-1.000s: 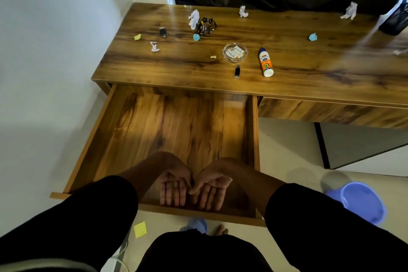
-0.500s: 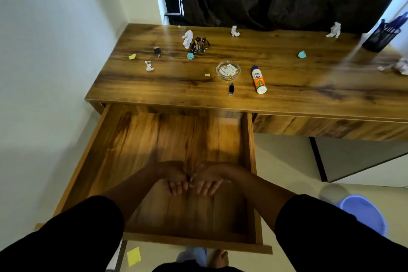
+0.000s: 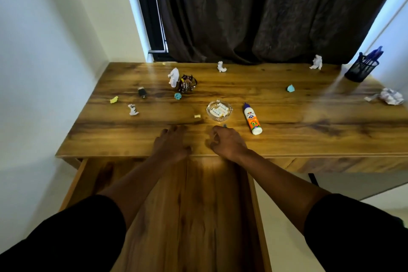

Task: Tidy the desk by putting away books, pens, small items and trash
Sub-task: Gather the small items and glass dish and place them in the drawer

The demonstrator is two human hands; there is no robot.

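Both my hands hover over the front edge of the wooden desk. My left hand lies open, fingers spread, holding nothing. My right hand is curled over a small black stick, only its tip showing past the knuckles; whether the fingers grip it is unclear. Beyond them are a glass dish, a white glue bottle, a yellow scrap, a dark wrapper, blue paper balls and white crumpled papers. The open drawer sits under my forearms.
A black mesh pen holder with blue pens stands at the back right, with a crumpled paper in front of it. A small black item and a yellow scrap lie at the left. A dark curtain hangs behind the desk, a wall to the left.
My hands have lifted out of the open drawer and moved forward onto the desk's front edge. The right hand now covers the black stick. The view has tilted upward.
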